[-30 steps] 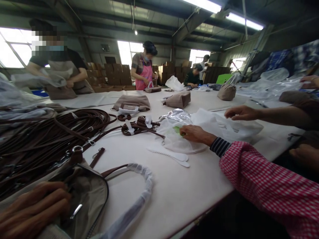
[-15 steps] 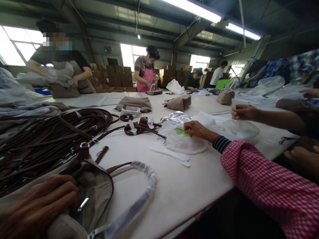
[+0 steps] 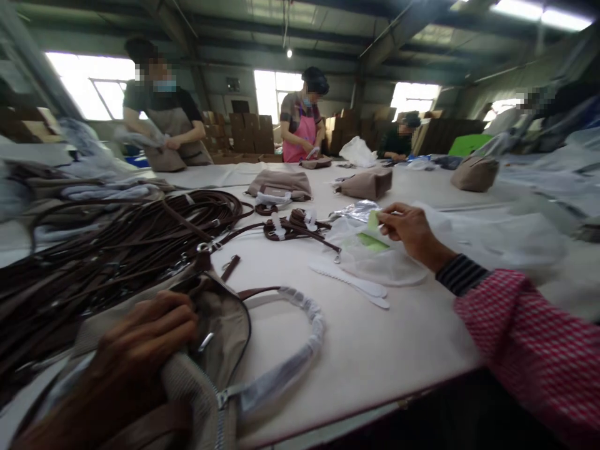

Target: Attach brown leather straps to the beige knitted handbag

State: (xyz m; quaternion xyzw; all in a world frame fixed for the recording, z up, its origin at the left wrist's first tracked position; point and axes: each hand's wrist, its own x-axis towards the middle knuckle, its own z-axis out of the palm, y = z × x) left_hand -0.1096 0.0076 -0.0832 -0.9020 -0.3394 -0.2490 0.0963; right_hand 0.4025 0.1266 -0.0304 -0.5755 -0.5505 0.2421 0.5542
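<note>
Seemingly mid-pickup, the right hand (image 3: 411, 229) is pinching a green slip (image 3: 373, 220), needing steadiness next; half-curled left hand (image 3: 145, 334) is resting on a bag (image 3: 229, 340), hold unclear.

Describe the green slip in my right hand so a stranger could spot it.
On the white table, find the translucent plastic right of the brown straps. Above it, your right hand pinches the green slip; the lower green piece lies unheld.

The bag (image 3: 190, 378) is matt, ribbed cloth, its zip (image 3: 220, 425) shiny metal, its handle wrap (image 3: 312, 340) crinkled, translucent plastic.
</note>
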